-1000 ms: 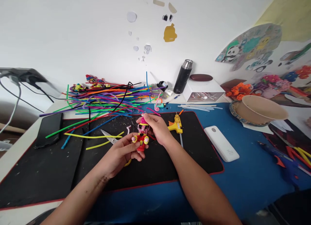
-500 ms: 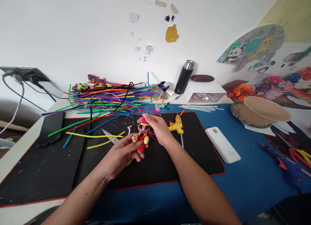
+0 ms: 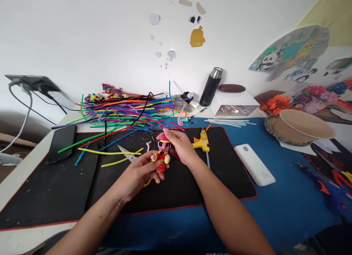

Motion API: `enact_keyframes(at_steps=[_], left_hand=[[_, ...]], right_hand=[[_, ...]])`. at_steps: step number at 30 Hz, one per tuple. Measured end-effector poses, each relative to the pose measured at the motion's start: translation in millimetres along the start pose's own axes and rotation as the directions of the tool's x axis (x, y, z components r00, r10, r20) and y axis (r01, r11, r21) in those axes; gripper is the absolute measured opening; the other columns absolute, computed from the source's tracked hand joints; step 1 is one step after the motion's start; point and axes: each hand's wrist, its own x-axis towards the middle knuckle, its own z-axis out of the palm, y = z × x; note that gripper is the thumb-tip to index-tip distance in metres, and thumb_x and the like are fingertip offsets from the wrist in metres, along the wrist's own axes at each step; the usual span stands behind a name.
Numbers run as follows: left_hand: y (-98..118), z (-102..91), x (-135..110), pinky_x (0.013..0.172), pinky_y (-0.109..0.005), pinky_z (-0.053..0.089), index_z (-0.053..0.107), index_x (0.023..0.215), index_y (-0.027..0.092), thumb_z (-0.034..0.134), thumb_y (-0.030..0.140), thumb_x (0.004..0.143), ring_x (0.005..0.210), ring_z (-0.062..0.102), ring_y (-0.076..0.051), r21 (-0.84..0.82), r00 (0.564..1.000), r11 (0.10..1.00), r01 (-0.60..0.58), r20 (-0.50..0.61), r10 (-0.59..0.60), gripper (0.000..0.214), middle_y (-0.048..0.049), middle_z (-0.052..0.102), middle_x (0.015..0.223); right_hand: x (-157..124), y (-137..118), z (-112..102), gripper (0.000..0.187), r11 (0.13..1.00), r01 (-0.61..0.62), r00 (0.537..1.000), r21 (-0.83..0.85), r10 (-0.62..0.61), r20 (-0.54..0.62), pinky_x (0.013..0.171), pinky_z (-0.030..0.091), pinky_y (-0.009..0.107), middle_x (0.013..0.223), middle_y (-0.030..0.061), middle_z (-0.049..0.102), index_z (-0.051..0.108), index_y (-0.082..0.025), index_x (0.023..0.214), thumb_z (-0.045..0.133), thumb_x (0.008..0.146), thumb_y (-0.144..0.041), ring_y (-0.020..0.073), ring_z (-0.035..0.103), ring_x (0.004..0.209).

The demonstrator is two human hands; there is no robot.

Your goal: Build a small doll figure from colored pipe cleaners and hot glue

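A small pipe-cleaner doll [image 3: 162, 152] with a pink hat, a painted face and a red and yellow body is held upright above the black mat. My left hand [image 3: 144, 167] is closed round its lower body, thumb across the front. At the hat, my right hand [image 3: 180, 145] grips the doll from the right, its fingertips partly hidden behind the head. Under my left hand lie scissors [image 3: 129, 154], their handles mostly covered. Yellow pipe cleaners [image 3: 110, 151] rest across the blades. To the right of my right hand lies a yellow glue gun [image 3: 202, 143].
A heap of coloured pipe cleaners [image 3: 123, 110] spreads along the wall. Behind the black mat [image 3: 225, 174] stand a black flask [image 3: 211, 87] and a white box [image 3: 236, 101]. A white power bank [image 3: 254, 165], a bowl [image 3: 305, 126] and a phone [image 3: 62, 143] lie around the sides.
The whole view has shifted slightly, so things appear a little further right. Both hands keep their hold on the doll, with hardly any other movement.
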Motion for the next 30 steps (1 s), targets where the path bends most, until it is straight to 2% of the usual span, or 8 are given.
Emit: enact_keyframes(at_steps=[9,17,23,30], left_hand=[[-0.5,1.0,-0.5,0.057,-0.024,0.057,0.071,0.104,0.014,0.096,0.037,0.074,0.064,0.072,-0.015,0.012,1.000,1.000,0.006,-0.005,-0.006,0.045,-0.0080,0.079,0.089],[-2.9,5.2,-1.7,0.057,-0.025,0.055,0.068,0.112,0.015,0.097,0.043,0.072,0.065,0.070,-0.015,0.100,0.999,0.995,-0.028,-0.034,0.032,0.057,-0.0057,0.077,0.090],[-3.3,6.2,0.6,0.056,-0.024,0.053,0.069,0.107,0.015,0.095,0.047,0.074,0.064,0.069,-0.015,0.145,0.998,0.989,-0.043,-0.035,0.048,0.053,-0.0055,0.077,0.088],[0.0,6.3,-0.4,0.056,-0.024,0.053,0.069,0.103,0.016,0.096,0.042,0.074,0.064,0.069,-0.015,0.094,1.000,0.996,-0.004,-0.009,0.005,0.047,-0.0059,0.077,0.090]], right_hand=[[0.0,-0.4,0.0,0.057,1.000,0.017,1.000,0.000,-0.017,0.001,0.048,0.031,0.024,0.071,0.0021,0.065,0.084,-0.019,0.087,0.073,0.084,-0.076,0.0103,0.048,0.054],[1.6,4.0,0.4,0.057,1.000,-0.009,1.000,0.003,0.009,0.011,0.049,0.032,0.024,0.074,0.0022,0.066,0.083,-0.020,0.087,0.073,0.084,-0.076,0.0108,0.049,0.056],[2.5,5.3,0.7,0.055,1.000,-0.005,1.000,0.021,0.005,0.008,0.049,0.032,0.023,0.076,0.0024,0.067,0.084,-0.020,0.087,0.074,0.085,-0.074,0.0106,0.051,0.057],[2.2,5.7,-0.4,0.054,1.000,-0.006,1.000,0.003,0.006,0.003,0.050,0.035,0.024,0.078,0.0029,0.069,0.084,-0.021,0.089,0.073,0.086,-0.074,0.0115,0.053,0.057]])
